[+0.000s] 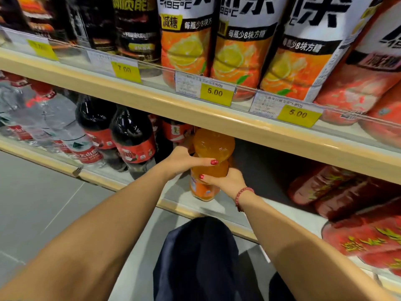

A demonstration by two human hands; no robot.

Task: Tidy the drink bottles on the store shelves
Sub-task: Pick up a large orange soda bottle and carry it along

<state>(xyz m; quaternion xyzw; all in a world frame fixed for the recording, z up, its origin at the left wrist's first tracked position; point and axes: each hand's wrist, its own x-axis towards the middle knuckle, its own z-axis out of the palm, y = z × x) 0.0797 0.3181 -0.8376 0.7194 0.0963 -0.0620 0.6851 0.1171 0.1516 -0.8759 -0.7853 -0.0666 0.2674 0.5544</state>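
— On the lower shelf [102, 179], roughly 12 o'clock from the person's knees: which step is this?

— Looks like seating or squaring up one orange bottle [213, 146]. Both hands are on it. The left hand [182, 158] wraps the shoulder from the bottle's 9 o'clock, thumb laid across the front. The right hand [227, 182] grips the waist from about 4 o'clock, thumb on the front too.

— Upright?

— Near enough, maybe leaning slightly. Its top is tucked under the upper shelf [195, 109], so the cap is hidden. The base is close to the front edge of the shelf. Can't tell if it's resting on the shelf or a hair above it.

— Neighbours?

— Cola bottles [132, 135] stand at its 9 o'clock, near but apart from it. Red-label bottles [325, 190] lie on their sides at 3 to 4 o'clock, well apart. Between them and the orange bottle there's a dark gap of shelf.

— Next move?

— My read: settle the base flat, then nudge the bottle towards 12 o'clock into line with the cola, label facing out. Keep the neck low so it doesn't catch the upper shelf. Release only once it stands by itself. The two-handed grip suggests it's heavy, so move it slowly.

— How far along is the task overall?

— Mid-task, I'd guess. The bottles lying at 3 o'clock may still need attention.
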